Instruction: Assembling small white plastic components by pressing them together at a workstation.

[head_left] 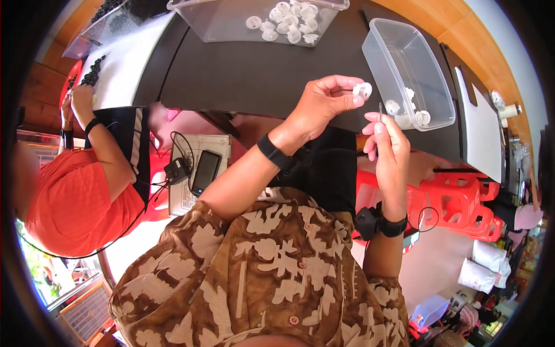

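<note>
My left hand (322,109) pinches a small round white plastic part (362,90) between thumb and fingertips, above the dark table's near edge. Close to its right, my right hand (388,139) is closed round a thin dark pointed tool (380,108). Its tip sticks up past the fingers; its exact kind is hard to make out. Just beyond my right hand stands a clear plastic bin (378,49) with several white parts (422,118) at its near end. Another clear bin (202,26), at the far edge, holds a pile of similar white parts (292,20).
A co-worker in a red shirt (75,199) sits at my left, hands at small black pieces (93,70) near a white board. A box with a phone (207,172) and a black adapter (177,171) is beside my left arm. Red plastic stools (457,199) stand at the right.
</note>
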Demonstrator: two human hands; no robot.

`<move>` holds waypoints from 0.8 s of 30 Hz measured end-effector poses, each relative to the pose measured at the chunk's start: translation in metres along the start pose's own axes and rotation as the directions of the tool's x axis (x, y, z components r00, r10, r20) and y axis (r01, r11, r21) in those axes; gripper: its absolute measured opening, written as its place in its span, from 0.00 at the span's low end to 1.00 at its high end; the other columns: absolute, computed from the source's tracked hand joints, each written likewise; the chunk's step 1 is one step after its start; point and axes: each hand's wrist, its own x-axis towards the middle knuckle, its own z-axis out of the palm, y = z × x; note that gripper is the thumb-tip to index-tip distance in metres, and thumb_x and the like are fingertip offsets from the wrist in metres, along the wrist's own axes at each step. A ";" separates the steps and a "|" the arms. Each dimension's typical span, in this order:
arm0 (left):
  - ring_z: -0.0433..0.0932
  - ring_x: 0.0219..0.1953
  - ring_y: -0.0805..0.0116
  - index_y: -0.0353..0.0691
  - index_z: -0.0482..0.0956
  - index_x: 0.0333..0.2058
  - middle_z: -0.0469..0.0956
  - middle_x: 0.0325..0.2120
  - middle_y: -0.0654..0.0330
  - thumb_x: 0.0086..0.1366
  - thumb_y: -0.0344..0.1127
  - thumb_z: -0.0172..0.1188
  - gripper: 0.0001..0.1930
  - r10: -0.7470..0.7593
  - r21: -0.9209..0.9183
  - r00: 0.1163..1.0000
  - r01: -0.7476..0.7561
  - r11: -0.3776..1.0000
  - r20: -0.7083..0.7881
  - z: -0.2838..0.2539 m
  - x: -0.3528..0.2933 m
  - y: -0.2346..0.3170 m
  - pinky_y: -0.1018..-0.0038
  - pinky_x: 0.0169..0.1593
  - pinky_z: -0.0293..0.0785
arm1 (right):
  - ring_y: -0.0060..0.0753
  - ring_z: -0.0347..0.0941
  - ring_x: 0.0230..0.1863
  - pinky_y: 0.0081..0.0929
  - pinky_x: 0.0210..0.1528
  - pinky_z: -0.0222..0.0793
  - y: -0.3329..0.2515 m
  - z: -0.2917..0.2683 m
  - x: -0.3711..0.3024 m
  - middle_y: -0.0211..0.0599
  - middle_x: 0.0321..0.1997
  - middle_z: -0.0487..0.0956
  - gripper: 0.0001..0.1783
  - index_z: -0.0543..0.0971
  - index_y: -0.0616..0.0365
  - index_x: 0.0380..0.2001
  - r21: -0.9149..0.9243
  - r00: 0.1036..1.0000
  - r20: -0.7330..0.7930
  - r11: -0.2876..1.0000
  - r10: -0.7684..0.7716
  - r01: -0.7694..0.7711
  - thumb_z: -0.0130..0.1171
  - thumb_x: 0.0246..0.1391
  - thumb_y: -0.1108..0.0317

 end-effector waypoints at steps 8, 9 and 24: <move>0.78 0.45 0.66 0.33 0.74 0.47 0.77 0.42 0.55 0.58 0.20 0.60 0.17 0.017 0.023 1.000 -0.017 1.000 0.001 -0.005 0.007 -0.005 0.72 0.52 0.75 | 0.16 0.64 0.14 0.18 0.19 0.61 -0.002 0.003 0.012 0.32 0.20 0.75 0.12 0.77 0.62 0.42 -0.109 1.000 -0.014 0.994 0.025 -0.027 0.46 0.63 0.69; 0.78 0.44 0.66 0.33 0.74 0.47 0.77 0.41 0.54 0.58 0.20 0.60 0.17 0.028 0.032 1.000 -0.028 0.999 0.009 -0.006 0.007 -0.006 0.72 0.51 0.76 | 0.16 0.64 0.14 0.18 0.19 0.61 -0.002 0.002 0.013 0.32 0.20 0.75 0.12 0.77 0.62 0.42 -0.134 1.000 0.011 0.991 0.015 -0.013 0.46 0.63 0.68; 0.78 0.43 0.67 0.33 0.74 0.46 0.78 0.40 0.55 0.58 0.21 0.61 0.16 0.021 0.031 0.998 -0.023 0.999 0.059 -0.006 0.005 -0.005 0.72 0.49 0.77 | 0.39 0.75 0.21 0.31 0.26 0.68 -0.006 0.004 0.022 0.43 0.20 0.77 0.09 0.78 0.61 0.38 -0.378 0.996 -0.013 0.923 -0.088 0.076 0.50 0.59 0.71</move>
